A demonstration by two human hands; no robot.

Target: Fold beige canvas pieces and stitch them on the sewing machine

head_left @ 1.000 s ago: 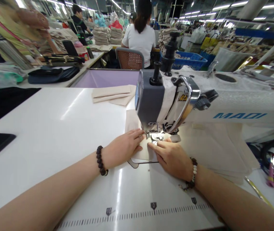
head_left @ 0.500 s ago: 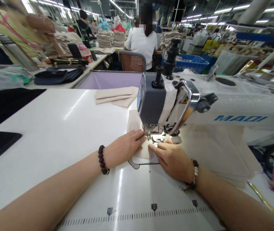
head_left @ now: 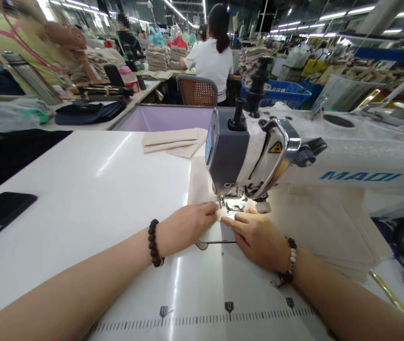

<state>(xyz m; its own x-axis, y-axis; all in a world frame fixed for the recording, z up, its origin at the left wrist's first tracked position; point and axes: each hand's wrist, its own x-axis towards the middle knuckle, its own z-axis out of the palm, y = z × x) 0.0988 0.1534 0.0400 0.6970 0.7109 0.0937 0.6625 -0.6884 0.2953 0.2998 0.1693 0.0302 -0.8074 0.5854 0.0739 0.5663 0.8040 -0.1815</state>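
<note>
A pale beige cloth [head_left: 200, 182] runs under the head of the white sewing machine [head_left: 228, 151]. At its near edge, left of the presser foot [head_left: 235, 204], my left hand [head_left: 187, 225] has its fingers pressed together on the cloth. My right hand [head_left: 262, 237] lies just right of the needle area, fingers bent and pressed together, index fingertip at the cloth's edge. Both hands are close together, a small gap between their fingertips. More beige cloth [head_left: 322, 222] lies under the machine arm on the right.
Folded beige pieces [head_left: 173, 141] lie behind the machine head. A black phone [head_left: 4, 213] rests at the left edge. Dark fabric [head_left: 17, 154] and a metal flask [head_left: 31, 78] are further back. Yellow-handled tweezers [head_left: 391, 293] lie at right. A person in white [head_left: 210, 64] sits ahead.
The cloth has moved forward under the machine, with less of it showing in front of the needle. My left hand's fingers have drawn closer together. My right hand has barely moved.
</note>
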